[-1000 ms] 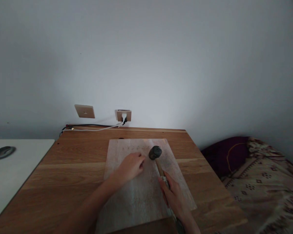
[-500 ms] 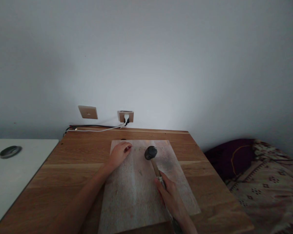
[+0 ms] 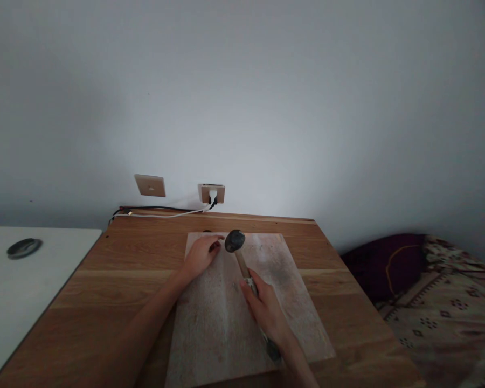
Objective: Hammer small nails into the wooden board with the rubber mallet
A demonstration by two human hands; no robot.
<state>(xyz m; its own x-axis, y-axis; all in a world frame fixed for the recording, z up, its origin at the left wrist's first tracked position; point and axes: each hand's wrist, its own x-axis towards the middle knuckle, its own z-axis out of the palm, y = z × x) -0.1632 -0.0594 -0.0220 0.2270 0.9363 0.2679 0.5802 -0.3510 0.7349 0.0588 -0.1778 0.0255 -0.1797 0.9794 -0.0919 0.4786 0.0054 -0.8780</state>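
My right hand point(image 3: 262, 304) is wrapped round the handle of a mallet point(image 3: 235, 241) with a dark, rounded head. That head hovers over the upper part of a pale, worn wooden board point(image 3: 226, 323), close beside the fingertips of my left hand point(image 3: 203, 253). At the board's upper left edge, my left hand rests with its fingers bent and pinched together. Whatever is between those fingers is too small or hidden to make out. The board lies flat on a brown wooden table point(image 3: 137, 253), and the mallet's handle slants down to the right.
A white surface point(image 3: 36, 285) with a dark round object point(image 3: 24, 248) adjoins the table on the left. Behind, a wall socket point(image 3: 213, 194) holds plugs, and cables point(image 3: 161, 215) run along the table's back edge. Patterned cloth point(image 3: 440, 302) lies at the right.
My right hand has brought the mallet left and slightly up, so its head is now right beside my left fingertips. My left hand stays at the board's upper left.
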